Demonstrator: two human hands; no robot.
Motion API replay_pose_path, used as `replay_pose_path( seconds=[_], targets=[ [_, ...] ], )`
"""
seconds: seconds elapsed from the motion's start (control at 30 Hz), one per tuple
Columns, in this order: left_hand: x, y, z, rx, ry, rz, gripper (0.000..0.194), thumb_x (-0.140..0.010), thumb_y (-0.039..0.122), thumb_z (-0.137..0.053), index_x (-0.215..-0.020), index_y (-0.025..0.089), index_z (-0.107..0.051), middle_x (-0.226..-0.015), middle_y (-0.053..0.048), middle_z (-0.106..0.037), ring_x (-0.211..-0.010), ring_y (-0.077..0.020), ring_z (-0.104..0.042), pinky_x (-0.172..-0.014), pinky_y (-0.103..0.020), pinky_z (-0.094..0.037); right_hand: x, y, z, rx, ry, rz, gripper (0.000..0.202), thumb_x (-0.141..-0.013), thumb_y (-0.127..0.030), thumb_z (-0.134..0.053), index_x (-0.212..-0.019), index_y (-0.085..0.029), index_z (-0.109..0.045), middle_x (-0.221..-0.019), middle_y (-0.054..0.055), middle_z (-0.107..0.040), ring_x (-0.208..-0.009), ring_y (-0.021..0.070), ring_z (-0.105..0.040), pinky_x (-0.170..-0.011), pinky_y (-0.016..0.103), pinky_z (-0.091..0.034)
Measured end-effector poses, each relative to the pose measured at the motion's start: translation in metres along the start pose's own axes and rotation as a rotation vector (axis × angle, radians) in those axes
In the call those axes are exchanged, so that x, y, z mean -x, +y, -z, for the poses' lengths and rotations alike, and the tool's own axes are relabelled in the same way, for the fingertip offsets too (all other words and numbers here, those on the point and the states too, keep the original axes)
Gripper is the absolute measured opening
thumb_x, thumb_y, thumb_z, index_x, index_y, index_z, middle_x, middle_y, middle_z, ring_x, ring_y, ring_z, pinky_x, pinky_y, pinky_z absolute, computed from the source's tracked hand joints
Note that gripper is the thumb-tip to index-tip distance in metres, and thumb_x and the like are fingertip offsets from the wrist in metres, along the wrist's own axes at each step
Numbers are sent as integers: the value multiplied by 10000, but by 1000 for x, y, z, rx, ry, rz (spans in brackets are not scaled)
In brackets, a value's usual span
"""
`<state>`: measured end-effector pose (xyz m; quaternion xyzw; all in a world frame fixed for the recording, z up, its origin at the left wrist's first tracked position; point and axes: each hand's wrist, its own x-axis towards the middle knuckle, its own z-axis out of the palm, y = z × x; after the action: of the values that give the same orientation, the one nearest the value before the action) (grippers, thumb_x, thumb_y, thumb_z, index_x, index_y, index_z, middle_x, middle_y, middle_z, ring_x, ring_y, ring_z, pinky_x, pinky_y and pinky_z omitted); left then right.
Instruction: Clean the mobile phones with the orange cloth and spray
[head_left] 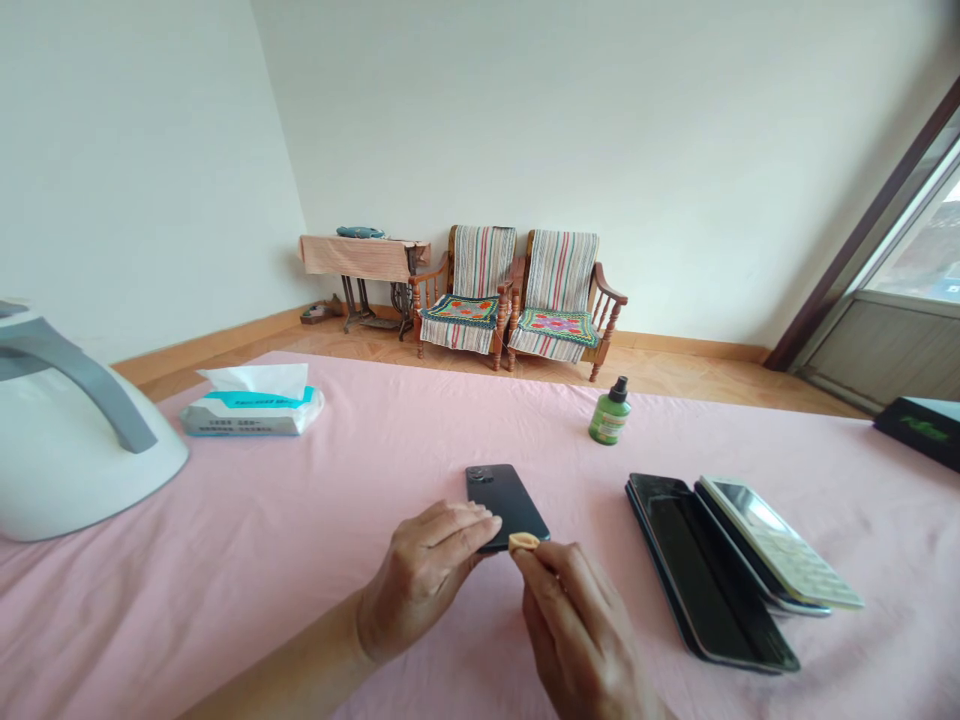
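Observation:
A dark smartphone (514,500) lies back side up, its camera bump at the far left corner. My left hand (431,560) grips its near left part, fingers across the back and thumb low by the edge. At the phone's near edge, my right hand (574,620) pinches a small beige oval thing (523,541) between thumb and fingers. That thing has a raised rim and a hollow middle; its exact kind does not show. It appears to touch the phone's near end.
To the right lie stacked dark phones (712,570) and a white keypad phone (772,535). Beyond stands a green spray bottle (610,415). A tissue pack (251,405) and a large white appliance (67,440) are at left, on the pink cloth (375,440). A dark box (919,432) sits far right.

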<state>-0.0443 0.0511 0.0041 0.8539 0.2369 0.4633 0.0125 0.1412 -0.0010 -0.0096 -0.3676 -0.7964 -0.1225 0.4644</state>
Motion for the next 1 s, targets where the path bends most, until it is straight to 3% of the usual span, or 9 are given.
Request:
replay_pose_path(
  seconds=[1.0],
  targets=[
    [-2,-2,0,73,8,39,221,-872,103,-588,-1083,161,-626,-952,-91,-674,-912,-184,-652,-801,-303,-571,-2,-1,-3,-26,11,-42,341,-869,-38,-461,-1190,-114,-547,-932,115,-610,-833,187,-609,-737,308,-547]
  ],
)
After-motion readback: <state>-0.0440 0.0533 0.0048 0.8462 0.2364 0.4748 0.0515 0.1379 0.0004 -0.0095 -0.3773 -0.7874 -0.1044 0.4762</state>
